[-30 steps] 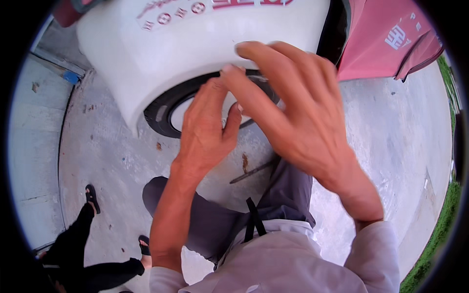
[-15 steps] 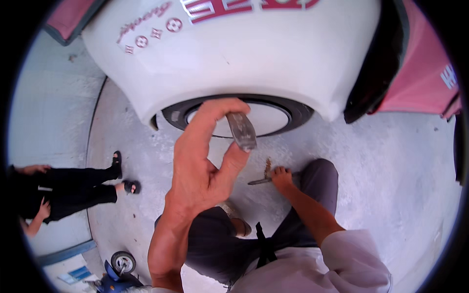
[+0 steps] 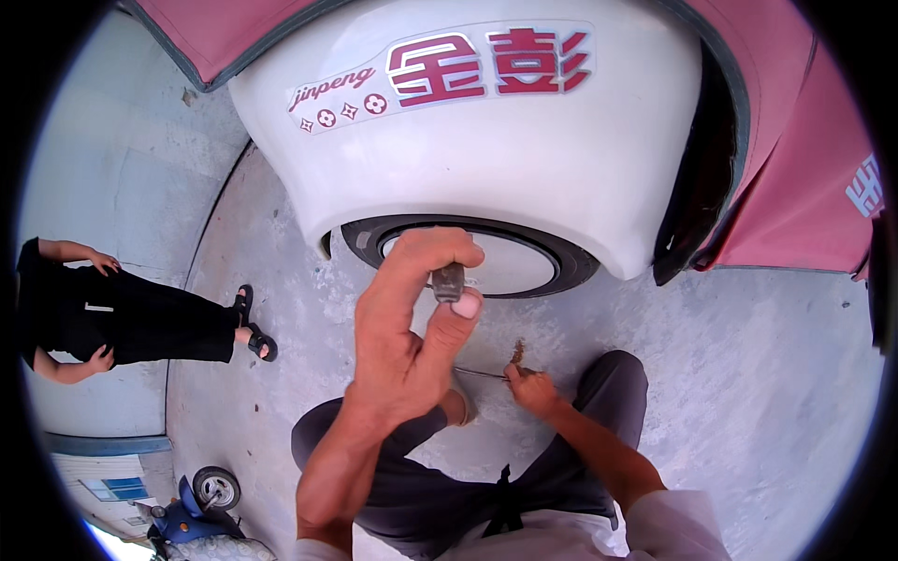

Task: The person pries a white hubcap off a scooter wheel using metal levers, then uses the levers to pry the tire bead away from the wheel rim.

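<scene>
— Setting? 
— Grey concrete floor (image 3: 748, 393), white vehicle's wheel (image 3: 524, 266) at twelve o'clock.
— Your hands? 
— Your left hand (image 3: 407, 346) pinched a small dark tool (image 3: 450, 280) by the wheel; your right hand (image 3: 531, 388), at five o'clock, gripped a thin rod (image 3: 482, 373) on the floor.

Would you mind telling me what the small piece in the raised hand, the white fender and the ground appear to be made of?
Small piece: dull grey, probably metal, mostly hidden by the left hand.
White fender: glossy painted metal or plastic; it shows soft highlights.
Ground: rough, stained concrete.
</scene>
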{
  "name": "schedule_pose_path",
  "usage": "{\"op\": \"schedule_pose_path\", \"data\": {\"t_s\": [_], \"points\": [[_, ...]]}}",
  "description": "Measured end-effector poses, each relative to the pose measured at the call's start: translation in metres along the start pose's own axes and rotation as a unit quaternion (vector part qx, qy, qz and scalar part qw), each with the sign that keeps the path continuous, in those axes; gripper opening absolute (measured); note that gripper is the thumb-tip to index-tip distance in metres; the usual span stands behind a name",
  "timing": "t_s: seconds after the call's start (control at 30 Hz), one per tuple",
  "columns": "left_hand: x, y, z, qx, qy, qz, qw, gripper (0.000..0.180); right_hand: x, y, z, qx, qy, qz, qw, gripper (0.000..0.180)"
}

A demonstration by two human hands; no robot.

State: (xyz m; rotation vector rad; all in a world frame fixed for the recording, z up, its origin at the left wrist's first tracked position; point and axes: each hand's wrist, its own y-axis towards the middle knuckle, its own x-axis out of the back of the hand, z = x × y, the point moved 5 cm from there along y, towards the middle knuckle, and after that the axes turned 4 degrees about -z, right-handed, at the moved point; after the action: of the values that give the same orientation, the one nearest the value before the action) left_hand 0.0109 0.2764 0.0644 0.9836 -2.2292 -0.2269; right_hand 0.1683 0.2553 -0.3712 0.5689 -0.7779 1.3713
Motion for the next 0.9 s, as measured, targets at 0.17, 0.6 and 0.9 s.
{"op": "schedule_pose_path", "data": {"t_s": [0.17,0.6,0.9], "points": [[0.006,0.016,0.004,-0.100,0.036,0.017,0.994,0.018,0.133,-0.018,0.047,-0.054,0.075,-0.083,0.992,0.024],[0.047,0.005,0.027,-0.005,0.010,-0.109,0.994,0.011,0.369,-0.043,0.095,-0.128,0.110,-0.210,0.963,0.020],[0.067,-0.024,0.026,-0.104,-0.018,-0.220,0.970,0.014,0.388,-0.015,0.127,-0.047,-0.001,-0.200,0.979,0.019]]}}
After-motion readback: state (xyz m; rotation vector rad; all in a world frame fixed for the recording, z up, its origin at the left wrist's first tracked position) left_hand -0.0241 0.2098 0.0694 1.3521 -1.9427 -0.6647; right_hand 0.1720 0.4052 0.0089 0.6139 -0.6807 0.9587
